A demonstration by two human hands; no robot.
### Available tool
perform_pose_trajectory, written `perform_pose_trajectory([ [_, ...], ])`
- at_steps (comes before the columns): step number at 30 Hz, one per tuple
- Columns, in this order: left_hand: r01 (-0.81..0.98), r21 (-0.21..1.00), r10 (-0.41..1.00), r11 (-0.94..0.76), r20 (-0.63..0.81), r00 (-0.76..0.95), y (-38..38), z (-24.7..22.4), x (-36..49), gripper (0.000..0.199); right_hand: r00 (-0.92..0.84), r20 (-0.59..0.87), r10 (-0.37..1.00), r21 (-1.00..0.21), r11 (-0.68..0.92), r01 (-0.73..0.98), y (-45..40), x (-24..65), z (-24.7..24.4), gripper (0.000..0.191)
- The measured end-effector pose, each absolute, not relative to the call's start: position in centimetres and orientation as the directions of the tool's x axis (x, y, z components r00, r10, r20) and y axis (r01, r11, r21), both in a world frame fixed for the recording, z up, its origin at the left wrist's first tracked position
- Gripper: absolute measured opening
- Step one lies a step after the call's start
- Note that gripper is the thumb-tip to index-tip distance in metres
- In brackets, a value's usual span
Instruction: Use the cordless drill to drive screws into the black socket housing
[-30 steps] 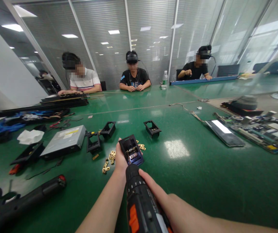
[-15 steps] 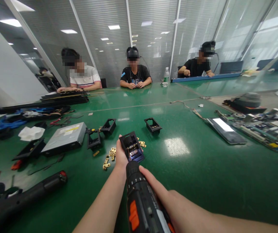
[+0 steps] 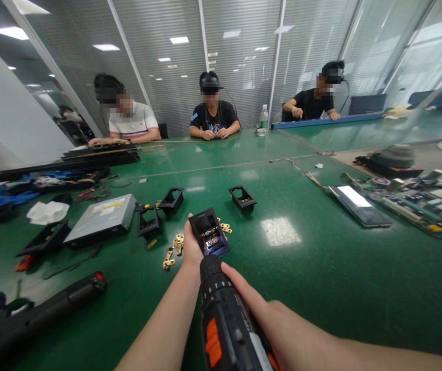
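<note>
Your left hand (image 3: pixel 193 250) holds a black plastic frame (image 3: pixel 207 232), tipped up, over the green table (image 3: pixel 333 283). Your right hand (image 3: pixel 259 301) grips a cordless drill (image 3: pixel 226 314) pointing at it; the bit is hidden, so you can't tell if it touches. Brass bits and 2 shiny screw heads (image 3: pixel 209 242) seem in place, so this frame looks partly done. Nearby, loose brass strips (image 3: pixel 178 244) and 3 more black frames (image 3: pixel 248 207) wait.
</note>
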State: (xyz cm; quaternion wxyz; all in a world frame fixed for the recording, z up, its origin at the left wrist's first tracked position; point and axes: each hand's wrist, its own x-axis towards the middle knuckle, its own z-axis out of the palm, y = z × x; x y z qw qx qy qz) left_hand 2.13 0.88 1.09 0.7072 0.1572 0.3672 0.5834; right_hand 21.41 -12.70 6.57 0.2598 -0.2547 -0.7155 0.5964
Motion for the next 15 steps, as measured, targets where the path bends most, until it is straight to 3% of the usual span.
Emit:
perform_pose_trajectory([
  [7, -0.710, 0.665, 0.955, 0.232, -0.296, 0.034, 1.5, -0.4, 1.8, 0.061, -0.765, 0.078, 0.640, -0.981, 0.186, 0.056, -12.7, 21.5, 6.5, 0.029],
  [15, -0.705, 0.657, 0.943, 0.268, -0.330, 0.051, 0.9, 1.1, 2.1, 0.062, -0.796, 0.082, 0.600, -0.975, 0.212, 0.060, -12.9, 21.5, 6.4, 0.032],
])
